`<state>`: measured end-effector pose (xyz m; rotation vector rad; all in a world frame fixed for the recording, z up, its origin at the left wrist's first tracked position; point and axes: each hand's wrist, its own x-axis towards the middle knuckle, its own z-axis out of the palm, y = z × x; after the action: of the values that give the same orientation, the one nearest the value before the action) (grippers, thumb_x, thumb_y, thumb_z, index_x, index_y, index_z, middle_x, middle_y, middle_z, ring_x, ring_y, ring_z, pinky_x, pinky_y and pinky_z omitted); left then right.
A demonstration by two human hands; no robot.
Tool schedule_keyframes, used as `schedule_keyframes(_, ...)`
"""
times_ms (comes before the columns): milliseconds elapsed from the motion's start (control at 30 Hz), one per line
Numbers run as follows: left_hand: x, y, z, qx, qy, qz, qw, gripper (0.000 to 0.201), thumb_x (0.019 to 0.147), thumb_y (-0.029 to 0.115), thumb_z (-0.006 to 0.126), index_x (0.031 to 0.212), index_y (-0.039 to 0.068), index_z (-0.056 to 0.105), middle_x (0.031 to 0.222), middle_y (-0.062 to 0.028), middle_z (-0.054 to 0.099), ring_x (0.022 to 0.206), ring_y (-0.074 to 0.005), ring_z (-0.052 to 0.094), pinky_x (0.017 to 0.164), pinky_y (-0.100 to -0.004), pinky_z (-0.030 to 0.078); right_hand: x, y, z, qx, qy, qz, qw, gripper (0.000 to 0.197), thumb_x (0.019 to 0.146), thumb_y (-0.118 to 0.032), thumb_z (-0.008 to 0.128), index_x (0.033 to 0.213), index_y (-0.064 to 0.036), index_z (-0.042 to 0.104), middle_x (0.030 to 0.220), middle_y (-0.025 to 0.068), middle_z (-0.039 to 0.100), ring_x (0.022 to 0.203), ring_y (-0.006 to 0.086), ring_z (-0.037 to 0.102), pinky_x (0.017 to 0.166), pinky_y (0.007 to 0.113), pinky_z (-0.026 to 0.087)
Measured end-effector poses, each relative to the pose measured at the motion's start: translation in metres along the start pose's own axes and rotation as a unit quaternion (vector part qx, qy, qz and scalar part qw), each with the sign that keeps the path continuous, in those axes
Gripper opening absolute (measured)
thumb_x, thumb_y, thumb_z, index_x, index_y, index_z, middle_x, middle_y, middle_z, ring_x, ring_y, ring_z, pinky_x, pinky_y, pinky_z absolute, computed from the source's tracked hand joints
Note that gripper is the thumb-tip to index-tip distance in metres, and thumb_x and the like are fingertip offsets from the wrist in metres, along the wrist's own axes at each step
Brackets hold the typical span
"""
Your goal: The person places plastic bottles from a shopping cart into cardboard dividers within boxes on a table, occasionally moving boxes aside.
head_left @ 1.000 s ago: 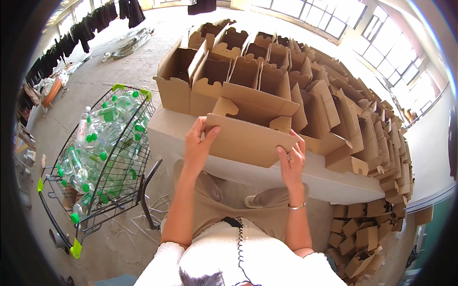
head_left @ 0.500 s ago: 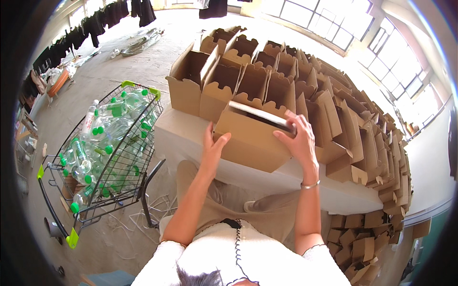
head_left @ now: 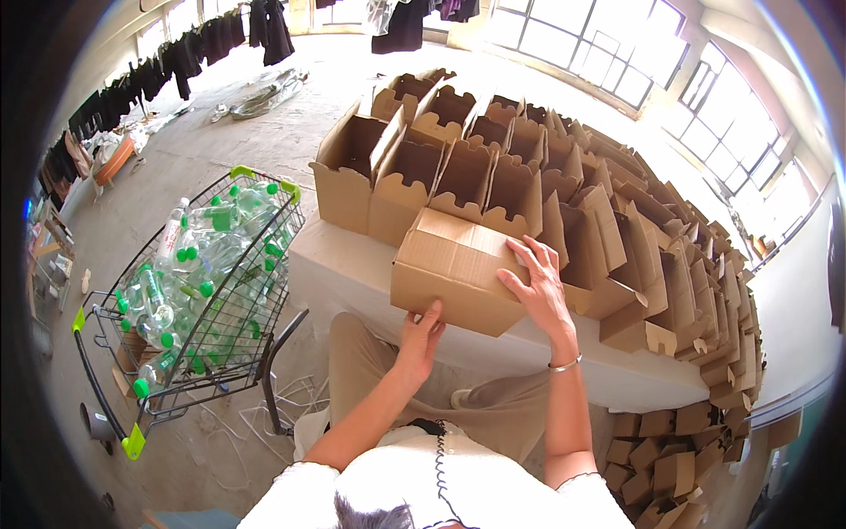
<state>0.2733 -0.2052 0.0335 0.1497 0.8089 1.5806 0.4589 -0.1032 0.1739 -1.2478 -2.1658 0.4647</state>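
Cardboard box (head_left: pixel 454 269), open on top earlier, now appears closed.

Open boxes (head_left: pixel 608 236) (close-set) crowd right hand (head_left: pixel 539 286).

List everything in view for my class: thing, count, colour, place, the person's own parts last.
Table: one, white, centre to right
Closed cardboard box: one, brown, at the table's near edge
Open cardboard boxes: many, brown, in rows on the table
Loose cardboard boxes: many, brown, heaped at lower right
Shopping cart: one, black with lime-green corners, left
Plastic bottles: many, clear, mostly green-capped, in the cart
Garments: several, dark, hanging at upper left
Windows: at least two, dark-framed, upper right
Orange object: one, kind unclear, far left
Bracelet: one, silver, right wrist
Top: one, white, bottom centre
Trousers: one pair, beige, lower centre
Left hand: one, thumb on the closed box's near face
Right hand: one, spread on the closed box's top
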Motion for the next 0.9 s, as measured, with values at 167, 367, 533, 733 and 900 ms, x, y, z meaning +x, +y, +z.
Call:
schedule_keyframes(167,-0.016,0.002,0.009,0.025,-0.007,-0.013,1.0,0.109,0.086,0.042,0.085,0.159,0.01,0.011,0.15,-0.0092,0.042,0.141,-0.0243,0.041,0.12,-0.0476,0.027,-0.005,-0.025,0.0,-0.087,0.01,-0.024,0.996,0.07,0.086,-0.055,0.074,0.14,-0.0115,0.061,0.125,0.0142,0.054,0.125,0.0315,0.047,0.11,0.049,0.035)
schedule_keyframes(367,-0.037,0.014,-0.008,0.058,0.043,0.007,0.997,0.127,0.084,0.054,0.082,0.164,0.009,-0.006,0.162,-0.0143,0.032,0.147,-0.0277,0.034,0.121,-0.0494,0.024,-0.035,-0.044,-0.004,0.085,-0.15,0.145,0.974,0.081,0.081,-0.057,0.08,0.134,0.0013,0.06,0.122,0.0146,0.062,0.115,0.0248,0.06,0.097,0.038,0.048)
schedule_keyframes(533,-0.02,0.014,-0.054,0.032,-0.042,-0.061,0.997,0.092,0.093,0.057,0.07,0.16,0.01,0.029,0.158,-0.0087,0.044,0.145,-0.0232,0.041,0.119,-0.0435,0.029,-0.049,-0.028,0.014,0.266,-0.231,0.132,0.927,0.08,0.085,-0.054,0.079,0.137,0.0018,0.057,0.134,0.0181,0.063,0.124,0.026,0.061,0.104,0.036,0.048)
schedule_keyframes(733,-0.024,0.005,-0.067,-0.003,-0.078,-0.104,0.991,0.074,0.097,0.059,0.063,0.154,0.014,0.045,0.153,-0.0043,0.052,0.142,-0.0203,0.045,0.117,-0.0428,0.033,-0.076,-0.009,0.03,0.522,-0.243,0.266,0.773,0.067,0.097,-0.042,0.07,0.147,-0.0016,0.048,0.138,0.0106,0.061,0.124,0.0214,0.061,0.104,0.033,0.049)
schedule_keyframes(900,-0.041,0.015,-0.057,0.044,-0.049,-0.164,0.984,0.081,0.093,0.063,0.066,0.154,0.014,0.045,0.153,-0.0041,0.052,0.141,-0.0209,0.046,0.117,-0.0439,0.033,-0.115,0.026,0.041,0.566,-0.217,0.378,0.699,0.064,0.101,-0.048,0.062,0.146,-0.0041,0.049,0.134,0.008,0.063,0.121,0.0148,0.062,0.096,0.033,0.056)
